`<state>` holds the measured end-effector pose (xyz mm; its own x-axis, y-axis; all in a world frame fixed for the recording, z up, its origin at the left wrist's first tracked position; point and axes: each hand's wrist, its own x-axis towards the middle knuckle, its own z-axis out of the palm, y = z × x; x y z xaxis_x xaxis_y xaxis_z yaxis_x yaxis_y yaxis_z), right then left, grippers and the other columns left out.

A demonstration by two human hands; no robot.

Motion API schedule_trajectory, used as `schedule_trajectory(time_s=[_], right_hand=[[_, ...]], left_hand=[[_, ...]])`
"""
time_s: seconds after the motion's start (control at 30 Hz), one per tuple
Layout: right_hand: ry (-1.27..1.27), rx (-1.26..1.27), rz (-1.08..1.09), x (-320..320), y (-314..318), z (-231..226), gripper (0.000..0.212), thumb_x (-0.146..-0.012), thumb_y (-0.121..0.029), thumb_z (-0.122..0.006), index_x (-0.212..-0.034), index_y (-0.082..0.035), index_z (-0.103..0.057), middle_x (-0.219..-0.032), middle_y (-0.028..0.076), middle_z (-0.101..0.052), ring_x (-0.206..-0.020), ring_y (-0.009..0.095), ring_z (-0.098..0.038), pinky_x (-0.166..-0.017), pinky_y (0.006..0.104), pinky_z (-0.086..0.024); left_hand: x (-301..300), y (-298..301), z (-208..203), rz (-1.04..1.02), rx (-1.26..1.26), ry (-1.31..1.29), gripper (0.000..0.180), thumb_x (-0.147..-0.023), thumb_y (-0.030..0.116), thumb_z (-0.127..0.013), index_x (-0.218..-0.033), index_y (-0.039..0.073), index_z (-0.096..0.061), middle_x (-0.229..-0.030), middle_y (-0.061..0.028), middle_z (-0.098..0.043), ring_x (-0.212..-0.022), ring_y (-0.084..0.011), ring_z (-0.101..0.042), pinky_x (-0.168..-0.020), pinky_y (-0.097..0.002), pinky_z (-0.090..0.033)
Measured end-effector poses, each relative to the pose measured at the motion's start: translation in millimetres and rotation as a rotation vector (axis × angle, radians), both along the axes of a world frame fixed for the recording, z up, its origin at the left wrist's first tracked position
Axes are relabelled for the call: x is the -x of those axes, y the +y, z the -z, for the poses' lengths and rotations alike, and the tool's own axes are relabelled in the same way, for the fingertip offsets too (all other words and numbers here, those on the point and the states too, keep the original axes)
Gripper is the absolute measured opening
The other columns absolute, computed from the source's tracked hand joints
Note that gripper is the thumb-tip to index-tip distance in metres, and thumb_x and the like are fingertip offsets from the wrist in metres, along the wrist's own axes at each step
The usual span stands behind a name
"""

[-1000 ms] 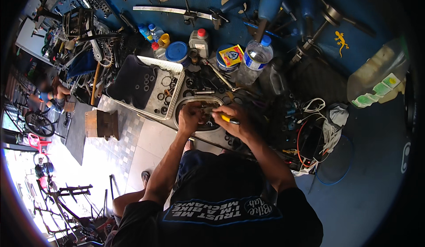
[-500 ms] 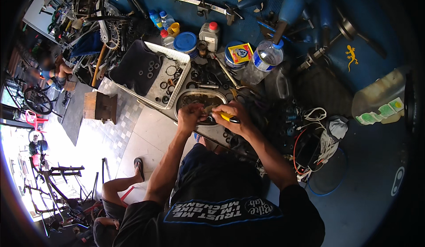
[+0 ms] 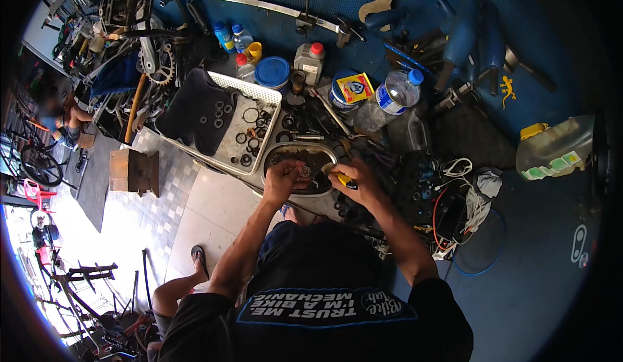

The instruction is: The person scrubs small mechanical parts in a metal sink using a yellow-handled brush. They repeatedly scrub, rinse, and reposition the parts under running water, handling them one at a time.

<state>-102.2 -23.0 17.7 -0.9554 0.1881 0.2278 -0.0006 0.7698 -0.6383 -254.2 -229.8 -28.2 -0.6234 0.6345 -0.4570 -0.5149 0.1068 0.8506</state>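
Note:
My left hand (image 3: 283, 179) pinches a small round metal bearing (image 3: 305, 171) over an oval metal basin (image 3: 332, 152) of murky brown liquid. To its right, my right hand (image 3: 361, 177) is closed around a brush with a yellow handle (image 3: 348, 183). The brush's pale bristles (image 3: 329, 168) point left toward the bearing, with a small gap between them. Both hands are at the basin's near part. Left of the basin, a white plastic tray (image 3: 272, 112) holds a dark cloth (image 3: 195, 112), with several small rings lying on the cloth and beside it.
Behind the basin stand a blue-lidded tub (image 3: 272, 72), a grey red-capped bottle (image 3: 309, 62) and a clear plastic bottle (image 3: 393, 99). Tangled white cables (image 3: 472, 216) lie to the right. Tools hang on the blue pegboard (image 3: 415, 11). Another person's leg (image 3: 178, 292) shows at lower left.
My hands have moved apart, and the brush has drawn back to the right from the left hand. The bearing now shows between the left fingers. The whole view has shifted slightly.

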Motion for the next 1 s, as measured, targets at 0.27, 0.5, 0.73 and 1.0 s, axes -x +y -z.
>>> schedule_trajectory(time_s=[0.27,0.5,0.73,1.0], right_hand=[[-0.084,0.095,0.171,4,-27,-4,0.022,-0.092,-0.022,-0.085,-0.109,-0.009,-0.079,-0.099,0.008,-0.08,-0.091,0.032,-0.073,-0.079,0.0409,-0.058],[-0.017,0.035,0.197,13,-43,2,0.019,-0.095,-0.024,-0.083,-0.108,-0.01,-0.078,-0.101,0.008,-0.08,-0.092,0.03,-0.073,-0.083,0.0398,-0.058],[0.095,0.067,0.187,13,-54,-22,0.023,-0.09,-0.018,-0.087,-0.109,-0.008,-0.078,-0.101,0.007,-0.079,-0.092,0.03,-0.073,-0.08,0.0412,-0.059],[0.139,-0.015,0.087,11,-49,-18,0.024,-0.088,-0.016,-0.088,-0.109,-0.009,-0.079,-0.102,0.007,-0.079,-0.088,0.029,-0.072,-0.079,0.0398,-0.059]], left_hand=[[11,-4,16,0.02,-0.067,0.056,0.028,-0.104,0.001,-0.064,-0.131,-0.007,-0.063,-0.109,-0.015,-0.076,-0.087,-0.0225,-0.079,-0.083,-0.0347,-0.068],[17,-8,13,0.104,0.036,0.178,0.023,-0.104,0.006,-0.07,-0.124,-0.005,-0.066,-0.106,-0.0149,-0.078,-0.088,-0.0225,-0.079,-0.074,-0.0342,-0.067],[18,-2,3,0.167,0.062,0.208,0.019,-0.104,0.004,-0.069,-0.117,-0.009,-0.067,-0.096,-0.0158,-0.08,-0.084,-0.02,-0.08,-0.071,-0.0321,-0.065],[21,0,13,0.175,0.015,0.166,0.02,-0.105,0.005,-0.068,-0.121,-0.008,-0.069,-0.098,-0.0155,-0.079,-0.082,-0.0207,-0.08,-0.07,-0.0322,-0.066]])
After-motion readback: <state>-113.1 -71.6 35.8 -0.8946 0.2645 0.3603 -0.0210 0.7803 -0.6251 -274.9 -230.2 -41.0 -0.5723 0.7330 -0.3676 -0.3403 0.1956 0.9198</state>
